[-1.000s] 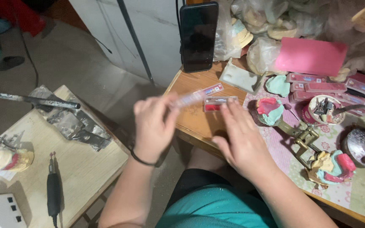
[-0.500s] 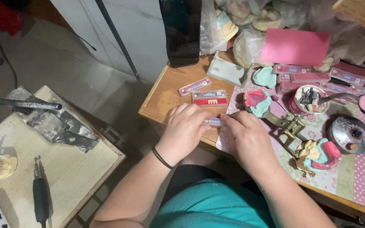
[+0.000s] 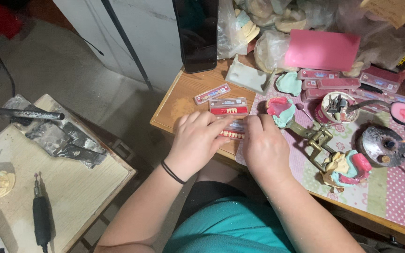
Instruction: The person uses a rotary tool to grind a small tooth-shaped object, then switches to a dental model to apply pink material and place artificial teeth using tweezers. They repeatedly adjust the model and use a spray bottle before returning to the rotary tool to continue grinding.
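My left hand (image 3: 198, 138) and my right hand (image 3: 264, 145) both rest on the wooden table (image 3: 183, 100), fingers closed around a narrow card of artificial teeth (image 3: 233, 132) held between them. Just beyond it lies a second tooth card (image 3: 229, 107) with a red strip, and a third, slimmer tooth card (image 3: 212, 93) sits farther back at an angle. A black band circles my left wrist. To the right of my right hand stands a brass articulator (image 3: 322, 140) with pink and green dental casts.
A black phone (image 3: 197, 33) leans upright at the back. A pink sheet (image 3: 322, 49), bags of plaster casts, tooth-card boxes, a cup of tools (image 3: 337, 105) and a metal dish (image 3: 381, 145) crowd the right. A low side table (image 3: 48, 187) at left holds a handpiece (image 3: 41, 218).
My hands came down from the air to the table edge with the tooth card, and the camera moved closer. Two other cards now lie uncovered beyond my fingers.
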